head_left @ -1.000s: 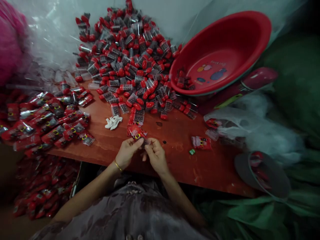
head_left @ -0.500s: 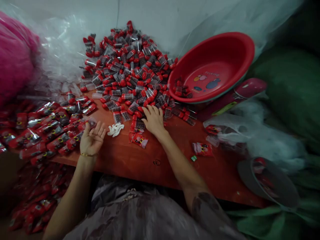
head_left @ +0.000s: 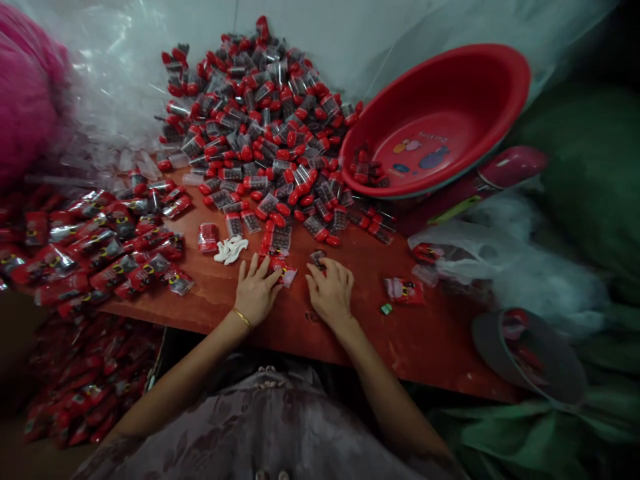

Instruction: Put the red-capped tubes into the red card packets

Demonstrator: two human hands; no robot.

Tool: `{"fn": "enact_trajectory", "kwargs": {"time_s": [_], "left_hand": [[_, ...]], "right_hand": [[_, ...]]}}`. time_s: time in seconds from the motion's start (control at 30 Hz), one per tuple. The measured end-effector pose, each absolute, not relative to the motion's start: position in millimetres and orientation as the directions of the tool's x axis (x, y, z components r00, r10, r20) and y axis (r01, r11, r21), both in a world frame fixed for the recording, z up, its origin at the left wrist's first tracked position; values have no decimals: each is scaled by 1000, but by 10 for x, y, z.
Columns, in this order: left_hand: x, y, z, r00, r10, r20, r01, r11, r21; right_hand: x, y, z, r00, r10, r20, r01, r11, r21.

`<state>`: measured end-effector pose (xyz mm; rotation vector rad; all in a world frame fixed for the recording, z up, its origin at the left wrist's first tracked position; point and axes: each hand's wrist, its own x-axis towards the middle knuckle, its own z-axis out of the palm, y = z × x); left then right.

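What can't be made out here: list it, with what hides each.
All in the head view:
Packet: partly covered by the left hand.
Tube: near end hidden by the right hand; grip unclear.
Pink bundle: cut off by the picture's left edge.
Green scrap: markings too small to read.

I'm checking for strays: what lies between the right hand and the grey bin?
The head view shows a red packet and a small green piece on the table between the right hand and the bin.
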<state>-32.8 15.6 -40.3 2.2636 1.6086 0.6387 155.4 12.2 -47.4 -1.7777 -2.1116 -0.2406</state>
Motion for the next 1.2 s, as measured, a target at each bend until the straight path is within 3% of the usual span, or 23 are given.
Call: {"fn": "enact_trajectory", "kwargs": {"time_s": [0.17,0.3,0.5,0.63,0.73,0.83,0.9,0.97,1.1,1.2], "left_hand": [[-419,166,-479,285,939,194,836,-343,429],[-498,129,-455,267,943,198,814,-331,477],[-494,107,-336,37,974,225,745,-177,643],[-419,163,-257,43,987,157,504,-157,849],[-382,198,-222,35,996,85,272,-92,958],[-369,208,-204,43,998,39,186,-46,981],[-364,202,-205,51,998,28,170,-36,985],[-351,190,-222,54,998,29,181,-38,983],[-287,173,-262,17,1000,9,178,-12,984],[-237,185,-229,-17,994,-108,-43,107,993]], "right_hand": [[1268,176,-495,-327,883,337,908,392,-147],[1160,218,-570,-315,899,306,892,390,-227],[1152,132,-480,-249,865,435,886,385,-258],[1122,44,-327,-220,816,535,862,419,-284],[1090,12,-285,-89,831,549,767,409,-495],[1072,18,-307,42,922,386,518,310,-797],[1062,23,-328,39,964,262,389,227,-893],[1045,17,-338,38,975,219,386,187,-903],[979,-19,-334,119,955,273,504,179,-845],[940,-39,-321,124,947,298,530,190,-826]]}}
